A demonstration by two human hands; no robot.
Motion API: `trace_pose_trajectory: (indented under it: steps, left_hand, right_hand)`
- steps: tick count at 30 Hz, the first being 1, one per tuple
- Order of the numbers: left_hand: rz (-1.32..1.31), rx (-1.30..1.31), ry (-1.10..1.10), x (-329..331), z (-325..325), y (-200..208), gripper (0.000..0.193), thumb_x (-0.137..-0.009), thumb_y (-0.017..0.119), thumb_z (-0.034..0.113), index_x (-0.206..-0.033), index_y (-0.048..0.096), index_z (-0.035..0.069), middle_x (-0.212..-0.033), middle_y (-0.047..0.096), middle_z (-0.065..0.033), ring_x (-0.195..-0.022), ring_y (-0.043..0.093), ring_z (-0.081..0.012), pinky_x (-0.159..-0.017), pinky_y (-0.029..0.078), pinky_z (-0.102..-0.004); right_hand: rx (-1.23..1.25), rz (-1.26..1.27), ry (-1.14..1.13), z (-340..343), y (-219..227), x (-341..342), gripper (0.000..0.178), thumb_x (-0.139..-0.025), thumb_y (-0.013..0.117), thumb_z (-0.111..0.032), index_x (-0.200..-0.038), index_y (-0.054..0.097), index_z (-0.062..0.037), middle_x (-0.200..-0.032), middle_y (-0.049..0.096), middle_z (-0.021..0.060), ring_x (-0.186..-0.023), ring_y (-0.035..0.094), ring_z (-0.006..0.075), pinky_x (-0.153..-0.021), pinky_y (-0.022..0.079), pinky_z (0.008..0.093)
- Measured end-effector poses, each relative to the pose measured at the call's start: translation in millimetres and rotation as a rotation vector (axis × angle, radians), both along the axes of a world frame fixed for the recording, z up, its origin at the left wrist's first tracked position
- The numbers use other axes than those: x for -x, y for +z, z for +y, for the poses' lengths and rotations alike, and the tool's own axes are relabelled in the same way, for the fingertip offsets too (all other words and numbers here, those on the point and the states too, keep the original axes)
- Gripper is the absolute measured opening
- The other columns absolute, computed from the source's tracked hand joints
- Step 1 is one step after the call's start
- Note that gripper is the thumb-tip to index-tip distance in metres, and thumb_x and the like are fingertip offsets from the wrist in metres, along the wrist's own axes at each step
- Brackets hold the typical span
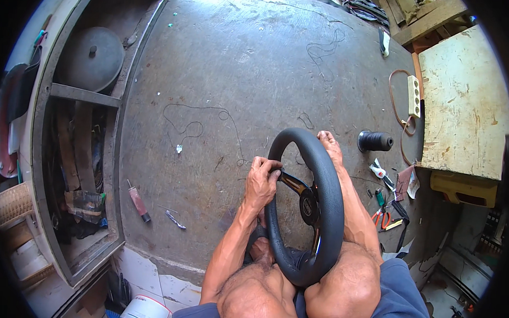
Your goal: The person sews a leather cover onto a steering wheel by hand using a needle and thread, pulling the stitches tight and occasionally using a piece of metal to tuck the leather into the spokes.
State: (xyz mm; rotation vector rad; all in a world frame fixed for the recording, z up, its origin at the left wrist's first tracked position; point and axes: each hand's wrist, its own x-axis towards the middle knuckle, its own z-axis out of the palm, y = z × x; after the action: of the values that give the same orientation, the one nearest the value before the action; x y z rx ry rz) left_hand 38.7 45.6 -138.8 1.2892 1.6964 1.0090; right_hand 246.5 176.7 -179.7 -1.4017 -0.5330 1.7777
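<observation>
A black steering wheel (332, 204) with dark glossy spokes stands tilted between my bare knees. My left hand (261, 183) is closed on the left part of its rim, thumb and fingers pressed together near the end of a spoke. Beyond the rim on the right, my right hand (331, 147) is raised with its fingertips pinched. Whatever those fingertips hold is too small to make out. Part of my right forearm passes behind the wheel. To the right of that hand, a spool of black thread (373, 141) lies on its side.
Loose dark thread (203, 107) trails over the grey floor. At right are orange-handled scissors (382, 218), a white glue bottle (381, 171), a power strip (414, 97) and a wooden box (464, 104). A reddish bottle (138, 204) lies left, beside a shelf frame (86, 95) holding a lidded pot (89, 63).
</observation>
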Motion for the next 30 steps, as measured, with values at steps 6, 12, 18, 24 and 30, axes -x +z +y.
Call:
trace_pose_trajectory:
  steps: [6,12,18,24,30]
  left_hand:
    - [0.020,-0.027,0.003,0.3,-1.9,-1.0,0.022,-0.088,0.071,0.003,-0.108,0.074,0.010,-0.099,0.058,-0.0108,-0.080,0.063,-0.0247,-0.073,0.053,-0.0369]
    - [0.402,-0.158,-0.221,15.0,-5.2,10.5,0.024,-0.088,0.071,0.005,-0.110,0.075,0.014,-0.099,0.059,-0.0127,-0.078,0.065,-0.0307,-0.074,0.054,-0.0389]
    - [0.143,-0.049,-0.111,20.8,-5.2,3.9,0.040,-0.087,0.073,0.009,-0.126,0.069,0.015,-0.120,0.060,-0.0128,-0.074,0.064,-0.0225,-0.072,0.055,-0.0361]
    - [-0.096,0.109,-0.075,25.0,-17.7,-18.9,0.078,-0.084,0.078,0.013,-0.153,0.042,0.010,-0.130,0.060,-0.0131,-0.072,0.058,-0.0162,-0.071,0.053,-0.0309]
    - [-0.003,0.172,-0.081,44.8,-20.0,-32.5,0.082,-0.083,0.079,0.016,-0.155,0.041,0.013,-0.130,0.062,-0.0129,-0.074,0.057,-0.0164,-0.073,0.051,-0.0298]
  right_hand:
    - [0.012,-0.026,0.005,-2.0,-4.5,0.9,0.017,-0.108,0.056,-0.025,-0.100,0.054,-0.0100,-0.067,0.045,-0.0034,-0.055,0.046,0.0089,-0.053,0.048,0.0268]
    - [-0.008,-0.091,0.032,-5.4,-7.5,-0.6,0.016,-0.107,0.057,-0.024,-0.100,0.054,-0.0097,-0.068,0.045,-0.0038,-0.055,0.045,0.0085,-0.053,0.046,0.0260]
    - [-0.008,-0.185,0.121,7.0,6.9,-19.0,0.017,-0.107,0.057,-0.026,-0.102,0.058,-0.0091,-0.079,0.059,-0.0001,-0.063,0.058,0.0107,-0.056,0.052,0.0259]
    - [0.029,-0.612,0.287,-4.9,53.9,-35.2,0.032,-0.104,0.057,-0.026,-0.131,0.060,-0.0080,-0.114,0.068,0.0117,-0.073,0.071,0.0177,-0.059,0.060,0.0319]
    - [-0.458,-1.205,0.404,-17.0,38.0,-73.7,0.037,-0.096,0.062,-0.015,-0.132,0.065,-0.0062,-0.129,0.061,0.0185,-0.119,0.063,0.0317,-0.098,0.053,0.0402]
